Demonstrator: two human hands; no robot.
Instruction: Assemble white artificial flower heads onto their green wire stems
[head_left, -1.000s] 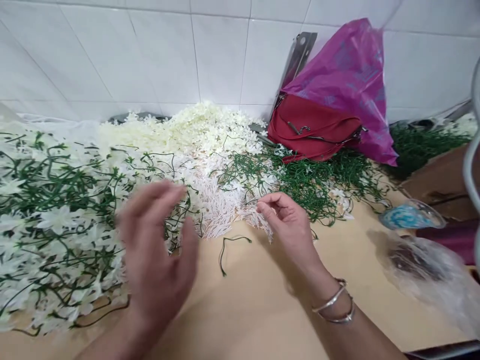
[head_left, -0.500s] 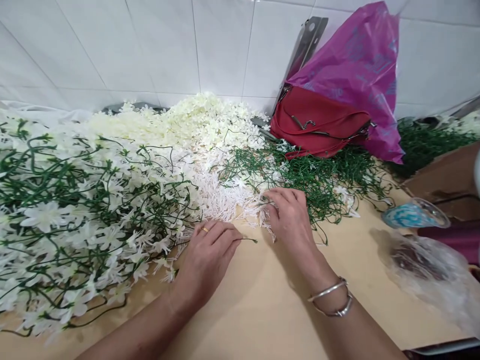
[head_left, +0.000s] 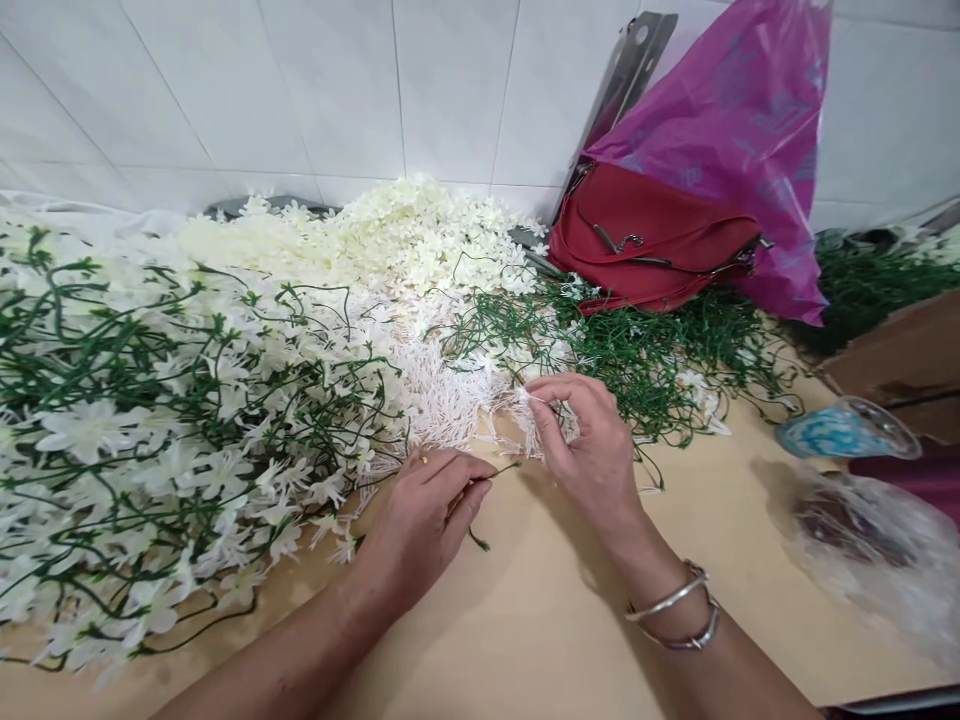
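My left hand (head_left: 424, 520) rests on the tan tabletop (head_left: 540, 620) with its fingers pinched on a thin green stem (head_left: 491, 472), whose lower end pokes out below the hand. My right hand (head_left: 589, 445), with two silver bangles at the wrist, pinches a small white plastic piece (head_left: 534, 402) at the edge of a heap of white stamen pieces (head_left: 446, 395). The two hands are a few centimetres apart. A big pile of finished white flowers on green stems (head_left: 165, 420) lies to the left.
Loose cream petals (head_left: 375, 245) are heaped at the back by the tiled wall. Bare green stems (head_left: 645, 355) spread right of centre. A red bag (head_left: 649, 240) and purple plastic bag (head_left: 735, 120) stand behind. A clear plastic bag (head_left: 877, 540) and a cardboard box (head_left: 900, 355) lie right.
My left hand came down from over the flower pile, picked the loose green stem off the table and lifted it. My right hand moved into the white pieces and pinched one.
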